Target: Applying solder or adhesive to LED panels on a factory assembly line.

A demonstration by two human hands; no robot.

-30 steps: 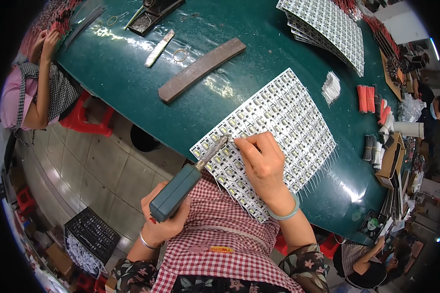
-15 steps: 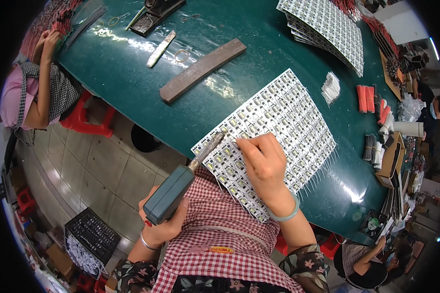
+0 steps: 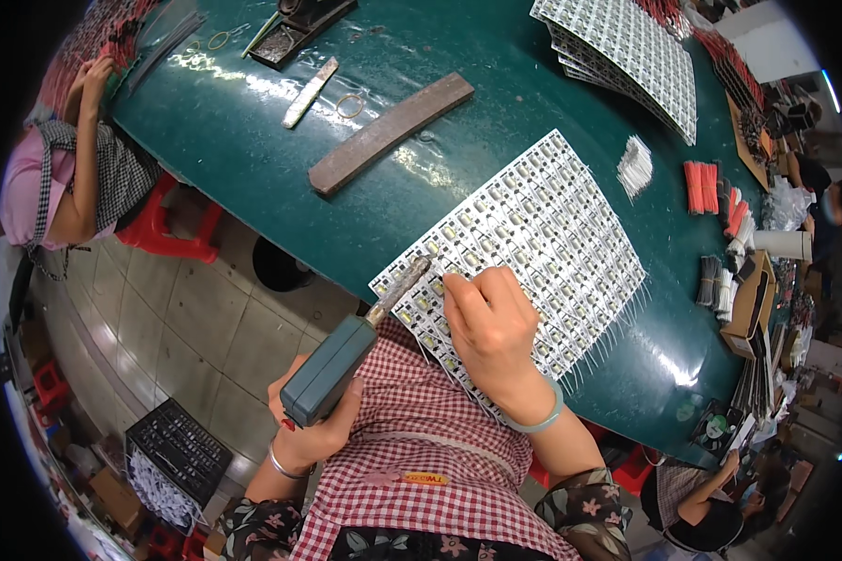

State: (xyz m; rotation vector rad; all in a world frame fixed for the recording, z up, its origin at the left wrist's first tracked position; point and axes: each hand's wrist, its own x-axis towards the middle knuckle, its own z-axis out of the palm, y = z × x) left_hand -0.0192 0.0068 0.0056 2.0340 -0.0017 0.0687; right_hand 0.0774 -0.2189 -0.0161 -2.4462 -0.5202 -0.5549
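My left hand [image 3: 299, 430] is wrapped round the dark green handle of a soldering iron [image 3: 332, 369]. The iron's blunt, stained tip reaches over the left part of a white panel of small circuit boards [image 3: 543, 210], which carries rows of yellowish-white chips. Whether the tip touches the panel I cannot tell. My right hand [image 3: 498, 332] is closed in a pinch over the panel, its fingertips just right of the iron's tip. What they pinch is too small or hidden to make out. Thin white wires [image 3: 611, 338] stick out along the panel's right and lower edges.
On the green table [image 3: 281, 201] lie a brown bar [image 3: 391, 133], a whitish flat strip [image 3: 310, 93] and a bundle of white wires [image 3: 634, 168]. Stacked panels [image 3: 627, 61] stand far right, near red wire bundles [image 3: 700, 187]. Another person [image 3: 75, 178] works at the left.
My right hand has shifted slightly left and toward me, still pinched. The iron has barely moved, its tip staying over the same part of the panel.
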